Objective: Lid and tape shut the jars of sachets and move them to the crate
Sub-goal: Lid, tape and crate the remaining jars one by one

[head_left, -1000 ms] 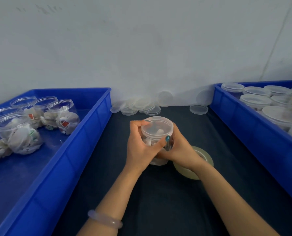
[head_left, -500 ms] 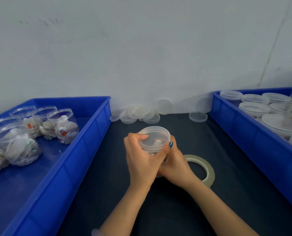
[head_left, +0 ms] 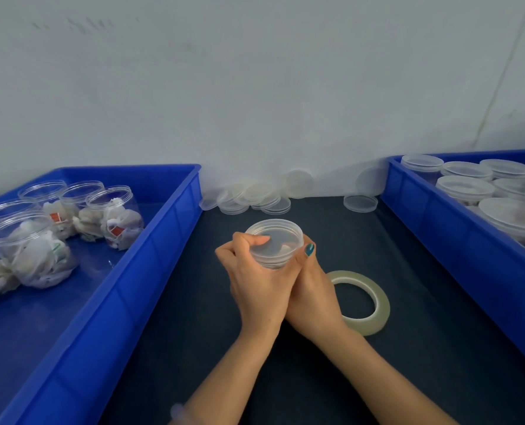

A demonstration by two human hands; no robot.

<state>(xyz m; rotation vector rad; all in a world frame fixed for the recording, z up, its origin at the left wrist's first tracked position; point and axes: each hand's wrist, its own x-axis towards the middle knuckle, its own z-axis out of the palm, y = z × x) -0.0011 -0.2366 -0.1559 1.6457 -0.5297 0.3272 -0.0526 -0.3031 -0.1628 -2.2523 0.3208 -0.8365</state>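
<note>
Your left grip (head_left: pixel 255 280) and right grip (head_left: pixel 311 297) are clamped round the sachet jar (head_left: pixel 270 261) mid-surface, left thumb on its lid (head_left: pixel 278 239), likely to seat it squarely, with the tape roll (head_left: pixel 379 305) ready at 4 o'clock and the crate (head_left: pixel 439 240) at 3.

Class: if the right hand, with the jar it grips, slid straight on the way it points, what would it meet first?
Probably the pile of loose lids by the wall: the right hand, gripping the jar, points forward and slightly left. Depth is unclear.
</note>
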